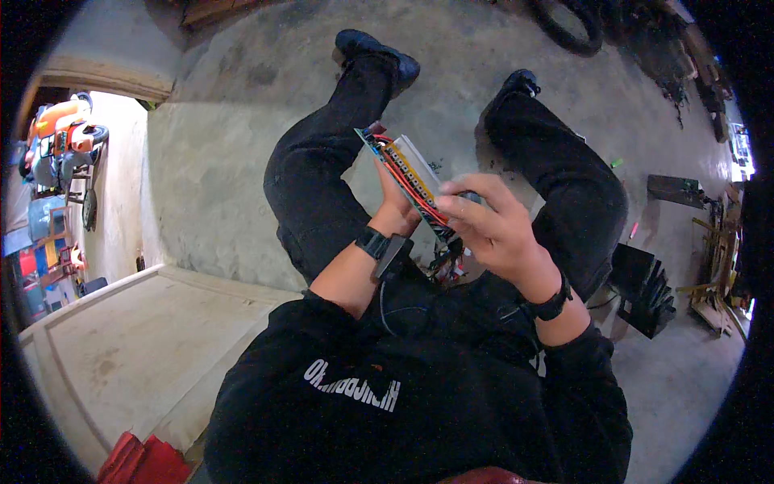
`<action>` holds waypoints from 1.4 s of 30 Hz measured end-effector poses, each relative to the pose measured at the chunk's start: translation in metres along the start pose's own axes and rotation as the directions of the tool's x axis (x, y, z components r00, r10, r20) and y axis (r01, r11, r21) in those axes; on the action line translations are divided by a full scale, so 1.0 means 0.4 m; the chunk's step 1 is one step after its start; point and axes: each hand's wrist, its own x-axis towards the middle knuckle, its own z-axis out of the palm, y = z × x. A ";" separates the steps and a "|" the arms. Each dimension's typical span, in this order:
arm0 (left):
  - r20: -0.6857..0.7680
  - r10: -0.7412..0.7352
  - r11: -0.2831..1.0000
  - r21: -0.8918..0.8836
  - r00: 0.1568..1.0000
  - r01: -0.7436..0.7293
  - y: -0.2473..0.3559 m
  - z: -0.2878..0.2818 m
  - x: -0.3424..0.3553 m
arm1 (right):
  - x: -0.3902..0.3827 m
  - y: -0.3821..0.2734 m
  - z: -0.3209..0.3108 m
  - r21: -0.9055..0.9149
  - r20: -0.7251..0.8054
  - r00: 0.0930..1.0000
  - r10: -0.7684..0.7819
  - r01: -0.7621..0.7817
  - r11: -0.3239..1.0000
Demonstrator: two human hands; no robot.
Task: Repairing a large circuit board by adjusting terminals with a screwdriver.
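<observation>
My left hand (393,203) grips a circuit board (413,187) from below and tilts it up above my lap. Red and black wires run along the board's length, beside a row of small terminals and a pale metal block (417,164). At the board's near right end is my right hand (501,234), its thumb and fingers drawn together. A small dark part shows between those fingers; its kind is hidden. Both wrists wear dark bands, and a black box-like piece with a grey cable (382,310) sits by my left wrist.
My legs in black trousers spread over the concrete floor (226,161). A pale wooden panel (153,323) stands at left, with red cloth (145,461) below it. To the right lie a black finned object (641,290) and scrap wood (713,315). A tyre (568,28) is at far right.
</observation>
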 end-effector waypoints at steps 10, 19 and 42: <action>-0.146 -0.040 0.999 -0.042 0.988 0.034 0.005 0.019 0.006 | -0.026 0.019 -0.024 -0.098 0.001 0.996 -0.089 0.089 0.991; -0.055 -0.054 0.998 -0.027 0.997 0.052 0.005 -0.005 0.012 | -0.005 0.001 -0.007 0.060 0.036 0.990 -0.140 0.137 0.989; -0.093 -0.057 0.998 0.020 0.994 0.059 0.000 0.017 0.004 | -0.020 0.011 -0.021 0.111 0.056 0.996 -0.075 0.069 0.991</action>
